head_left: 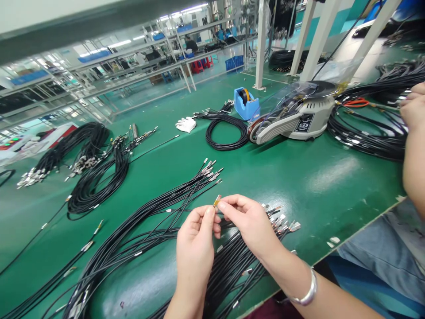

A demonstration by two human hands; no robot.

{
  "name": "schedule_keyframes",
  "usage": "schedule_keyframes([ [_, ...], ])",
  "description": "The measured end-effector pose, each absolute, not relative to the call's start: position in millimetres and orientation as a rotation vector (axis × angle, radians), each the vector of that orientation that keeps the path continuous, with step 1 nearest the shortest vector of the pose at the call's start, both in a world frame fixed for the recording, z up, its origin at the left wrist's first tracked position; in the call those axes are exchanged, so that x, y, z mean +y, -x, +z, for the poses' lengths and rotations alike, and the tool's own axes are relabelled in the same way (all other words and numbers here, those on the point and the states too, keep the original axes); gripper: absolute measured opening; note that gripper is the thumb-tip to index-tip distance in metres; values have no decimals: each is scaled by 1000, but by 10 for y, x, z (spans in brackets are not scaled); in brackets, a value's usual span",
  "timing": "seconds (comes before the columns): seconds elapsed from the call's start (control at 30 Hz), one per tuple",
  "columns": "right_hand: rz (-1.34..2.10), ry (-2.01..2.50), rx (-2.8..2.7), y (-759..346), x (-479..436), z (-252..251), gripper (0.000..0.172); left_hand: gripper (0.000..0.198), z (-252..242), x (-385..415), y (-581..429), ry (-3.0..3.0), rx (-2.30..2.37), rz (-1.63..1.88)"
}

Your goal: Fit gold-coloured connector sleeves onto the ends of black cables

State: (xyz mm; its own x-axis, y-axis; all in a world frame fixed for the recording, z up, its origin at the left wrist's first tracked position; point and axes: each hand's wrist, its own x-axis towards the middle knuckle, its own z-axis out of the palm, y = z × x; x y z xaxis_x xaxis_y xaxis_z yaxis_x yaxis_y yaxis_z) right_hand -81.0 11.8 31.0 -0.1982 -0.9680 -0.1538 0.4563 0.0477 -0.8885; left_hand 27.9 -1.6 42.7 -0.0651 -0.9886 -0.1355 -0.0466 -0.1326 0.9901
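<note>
My left hand (195, 241) and my right hand (249, 223) meet above the green table (292, 177), fingers pinched together. Between the fingertips sits the small metal-tipped end of a black cable (217, 201). Under my hands lies a bundle of black cables (229, 266) whose metal terminals (282, 221) fan out to the right. A second sheaf of black cables (186, 188) runs away from my hands toward the middle of the table. A silver bracelet (307, 294) circles my right wrist.
A grey tape dispenser machine (295, 117) and a blue tape holder (245, 103) stand at the back. Coiled black cables (226, 133) lie beside them, more coils (96, 177) at left. White gloves (186, 124) rest nearby. Another person's arm (413, 150) works at the right edge.
</note>
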Motion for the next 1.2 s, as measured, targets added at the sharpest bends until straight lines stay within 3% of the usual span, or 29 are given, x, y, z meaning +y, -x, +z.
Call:
schedule_keyframes([
  [0.83,-1515,830,846,841,58,234,12,22,576,-146,-485,-960,-959,-2060],
  [1.2,-1513,811,1007,813,124,235,17,18,595,-110,-429,-927,-913,-1988],
])
